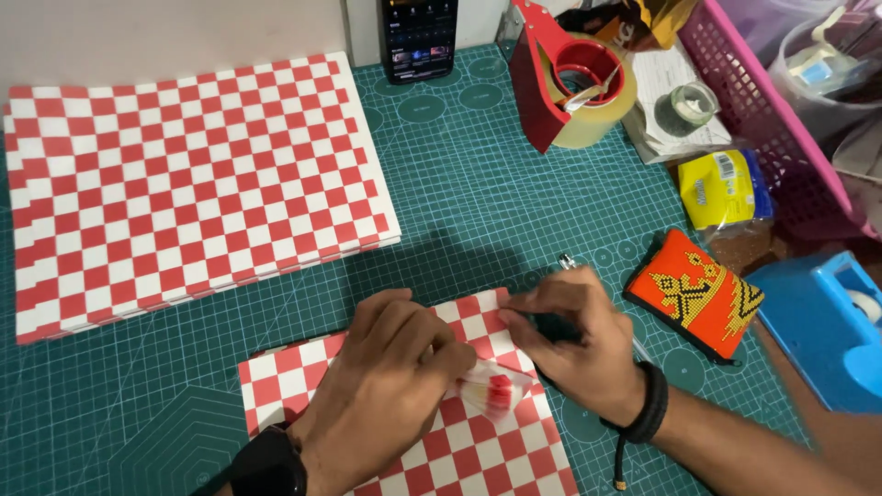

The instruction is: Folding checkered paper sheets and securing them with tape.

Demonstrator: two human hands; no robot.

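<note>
I am pressing my left hand (390,367) flat-knuckled onto a checkered sheet (459,441) lying at the near edge of the mat (487,211), its fingers pinching a small crumpled fold (496,390) of translucent, red-tinged paper. My right hand (574,340) is pinching the sheet's far corner between thumb and fingertips. The sheet is thin, smooth, red-and-white squared. A thick stack (184,184) of the same paper is sitting at the far left corner. A beaded orange pouch (696,292) is lying just beside my right hand, and a red tape dispenser (570,83) is standing at the far edge.
</note>
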